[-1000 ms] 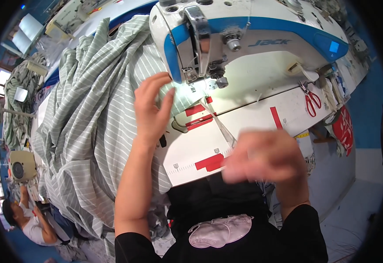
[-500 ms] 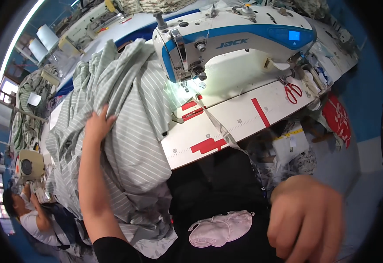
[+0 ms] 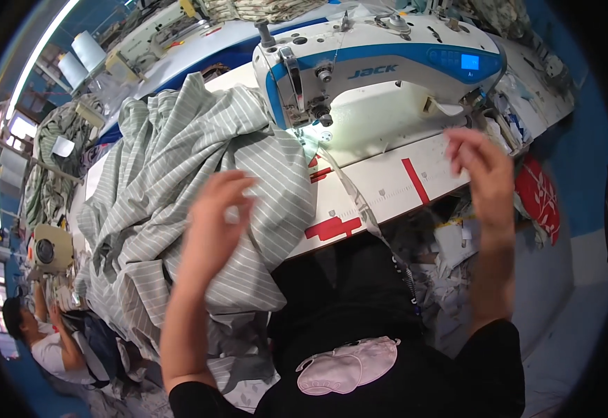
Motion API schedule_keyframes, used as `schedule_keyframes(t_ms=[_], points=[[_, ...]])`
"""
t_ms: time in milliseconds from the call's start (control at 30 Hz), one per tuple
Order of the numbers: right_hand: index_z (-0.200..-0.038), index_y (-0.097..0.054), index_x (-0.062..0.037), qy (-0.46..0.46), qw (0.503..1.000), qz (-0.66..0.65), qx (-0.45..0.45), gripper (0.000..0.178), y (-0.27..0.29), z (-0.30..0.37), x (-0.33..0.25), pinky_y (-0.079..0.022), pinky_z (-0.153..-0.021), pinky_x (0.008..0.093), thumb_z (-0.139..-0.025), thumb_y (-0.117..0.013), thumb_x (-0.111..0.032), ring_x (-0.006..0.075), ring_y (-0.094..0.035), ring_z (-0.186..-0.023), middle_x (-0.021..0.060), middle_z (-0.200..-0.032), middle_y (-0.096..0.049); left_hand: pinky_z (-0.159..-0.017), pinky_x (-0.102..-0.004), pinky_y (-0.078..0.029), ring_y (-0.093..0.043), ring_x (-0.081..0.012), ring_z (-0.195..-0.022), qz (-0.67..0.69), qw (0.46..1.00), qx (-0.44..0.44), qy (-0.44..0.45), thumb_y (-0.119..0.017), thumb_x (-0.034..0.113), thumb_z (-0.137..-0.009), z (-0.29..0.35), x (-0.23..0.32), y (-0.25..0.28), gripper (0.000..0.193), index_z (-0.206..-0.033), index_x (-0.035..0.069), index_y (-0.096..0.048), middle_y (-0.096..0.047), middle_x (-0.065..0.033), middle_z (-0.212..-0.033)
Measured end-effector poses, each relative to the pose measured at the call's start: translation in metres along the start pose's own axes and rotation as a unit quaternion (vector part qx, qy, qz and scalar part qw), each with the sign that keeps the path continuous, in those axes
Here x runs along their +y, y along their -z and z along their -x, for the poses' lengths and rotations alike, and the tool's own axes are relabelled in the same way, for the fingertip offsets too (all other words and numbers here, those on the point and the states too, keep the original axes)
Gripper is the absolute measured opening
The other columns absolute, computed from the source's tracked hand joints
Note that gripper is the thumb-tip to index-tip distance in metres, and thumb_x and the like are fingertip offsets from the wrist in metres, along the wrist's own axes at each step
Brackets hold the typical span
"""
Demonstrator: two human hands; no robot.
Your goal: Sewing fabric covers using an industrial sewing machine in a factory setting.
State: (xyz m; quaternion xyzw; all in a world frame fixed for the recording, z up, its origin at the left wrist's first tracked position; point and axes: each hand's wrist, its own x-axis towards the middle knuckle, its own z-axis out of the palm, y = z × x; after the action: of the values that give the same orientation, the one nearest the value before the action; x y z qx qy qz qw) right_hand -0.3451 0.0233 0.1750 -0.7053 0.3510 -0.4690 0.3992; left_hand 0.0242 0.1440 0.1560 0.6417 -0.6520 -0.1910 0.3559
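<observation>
Grey-green cloth with white stripes point(image 3: 158, 181) lies heaped at the left, one folded edge reaching the needle area of a white and blue sewing machine point(image 3: 415, 52). My left hand point(image 3: 217, 219) hovers over the cloth, blurred, thumb and fingers apart with nothing between them. Above the right part of the machine table point(image 3: 380, 167), my right hand point(image 3: 484, 164) has bent fingers smeared by motion. It covers the spot where the red-handled scissors lay, so they are hidden. A narrow pale fabric strip point(image 3: 351, 191) runs from the needle area over the table's front edge.
Red tape point(image 3: 415, 181) marks the table. A red patterned cloth point(image 3: 537, 198) and white scraps point(image 3: 454, 251) are below at the right. A co-worker point(image 3: 53, 345) sits at the far left. Thread cones point(image 3: 88, 52) stand behind. A pink pouch-like piece point(image 3: 346, 366) shows on my black top.
My right hand has moved up and forward from near my body to the scissors. The left hand has come off the cloth, moving right and nearer. The cloth's folded edge has shifted right.
</observation>
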Motion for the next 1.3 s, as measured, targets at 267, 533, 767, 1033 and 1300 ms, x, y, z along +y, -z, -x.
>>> schedule_keyframes(t_ms=[267,533,767,1033,1300], points=[[-0.131,-0.068,-0.0089,0.106,0.951,0.198,0.211,0.030,0.146,-0.142,0.064,-0.046,-0.089,0.0237,-0.106,-0.053,-0.017,0.0089,-0.057,-0.095,0.0013,-0.118,-0.067,-0.111,-0.0469,-0.042,-0.045,-0.0431,-0.135,-0.110,0.987,0.053,-0.109,-0.074,0.011,-0.088,-0.037,-0.067,-0.096,0.044,-0.130,0.006,-0.063,-0.052,-0.0194,-0.144],[-0.119,-0.073,-0.0143,0.016,0.852,0.485,0.195,0.034,0.285,-0.276,0.136,-0.048,-0.086,0.0287,-0.102,-0.057,-0.040,0.0135,-0.062,-0.093,-0.0002,-0.107,-0.071,-0.085,-0.0457,-0.057,-0.062,-0.0342,-0.117,-0.081,0.995,0.015,-0.054,-0.071,0.009,-0.084,-0.054,-0.044,-0.091,0.031,-0.114,0.005,-0.064,-0.059,-0.0162,-0.132],[-0.108,-0.074,-0.0074,-0.125,0.882,0.432,0.141,0.036,0.306,-0.319,0.150,-0.050,-0.081,0.0303,-0.099,-0.062,-0.040,0.0174,-0.066,-0.091,0.0062,-0.101,-0.073,-0.070,-0.0410,-0.057,-0.065,-0.0284,-0.096,-0.222,0.972,0.061,-0.042,-0.071,0.008,-0.083,-0.062,-0.054,-0.117,0.015,-0.096,0.004,-0.064,-0.062,-0.0107,-0.116],[-0.099,-0.071,-0.0088,-0.136,0.954,-0.010,0.266,0.028,0.300,-0.230,0.216,-0.041,-0.059,0.0269,-0.101,-0.060,-0.034,0.0122,-0.049,-0.062,0.0020,-0.078,-0.060,-0.077,-0.0390,-0.055,-0.063,-0.0290,-0.097,-0.184,0.959,0.144,-0.161,-0.069,0.001,-0.082,-0.074,-0.072,-0.120,0.013,-0.092,0.002,-0.061,-0.063,-0.0090,-0.110],[-0.107,-0.067,-0.0079,-0.140,0.950,0.064,0.270,0.023,0.272,-0.232,0.163,-0.034,-0.056,0.0217,-0.104,-0.055,-0.028,0.0078,-0.044,-0.063,-0.0019,-0.078,-0.055,-0.079,-0.0390,-0.054,-0.062,-0.0318,-0.096,-0.105,0.976,0.115,-0.153,-0.065,-0.006,-0.082,-0.068,-0.071,-0.110,0.013,-0.091,0.000,-0.058,-0.064,-0.0103,-0.109]])
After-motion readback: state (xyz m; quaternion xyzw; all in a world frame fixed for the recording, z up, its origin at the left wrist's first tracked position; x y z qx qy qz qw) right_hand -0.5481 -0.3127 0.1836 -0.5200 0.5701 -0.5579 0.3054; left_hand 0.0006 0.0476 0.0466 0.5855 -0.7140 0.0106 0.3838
